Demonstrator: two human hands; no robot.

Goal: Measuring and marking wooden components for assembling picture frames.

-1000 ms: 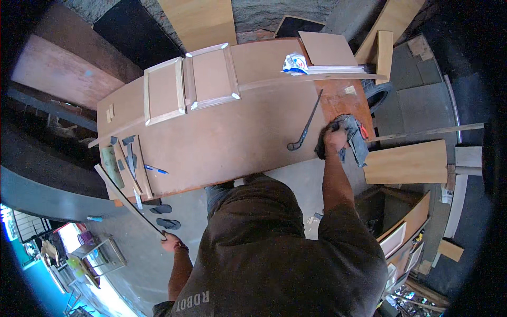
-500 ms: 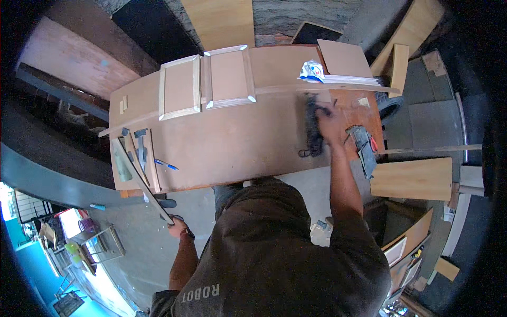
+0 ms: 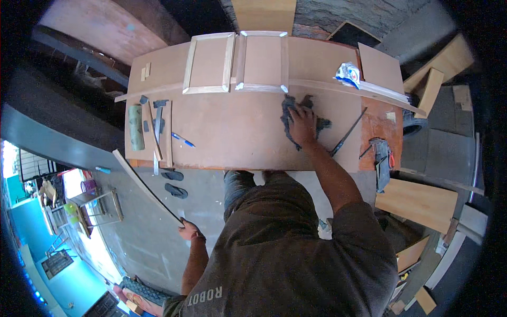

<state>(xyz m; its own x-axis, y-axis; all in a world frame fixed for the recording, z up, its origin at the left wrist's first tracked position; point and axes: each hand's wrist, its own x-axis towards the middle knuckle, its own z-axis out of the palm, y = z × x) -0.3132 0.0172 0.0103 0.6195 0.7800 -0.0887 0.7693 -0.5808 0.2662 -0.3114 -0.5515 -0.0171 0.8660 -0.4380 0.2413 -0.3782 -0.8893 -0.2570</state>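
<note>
My right hand (image 3: 303,126) presses down on a dark, crumpled cloth (image 3: 290,113) lying on the brown board that covers the table (image 3: 227,132). Its fingers curl over the cloth, which spreads out on both sides of them. Low at the left, away from the table, my left hand (image 3: 187,229) is closed round one end of a long, thin wooden strip (image 3: 145,187). The strip slants up and left toward the table's front left corner. Right of the cloth lies a thin dark rod (image 3: 348,132). Two pale wooden frames (image 3: 230,63) (image 3: 285,63) rest along the table's far side.
Left on the table are a hammer (image 3: 159,121), wooden sticks (image 3: 168,134), a greenish roll (image 3: 136,127) and a blue pen (image 3: 183,140). A grey tool pouch (image 3: 381,164) hangs at the right edge. A white-blue packet (image 3: 347,74) sits far right. Sandals (image 3: 176,190) lie on the floor.
My right hand has moved left across the board with the cloth, and the cloth is now spread wider. The dark rod lies bare beside it. My left hand has drawn the strip off the table.
</note>
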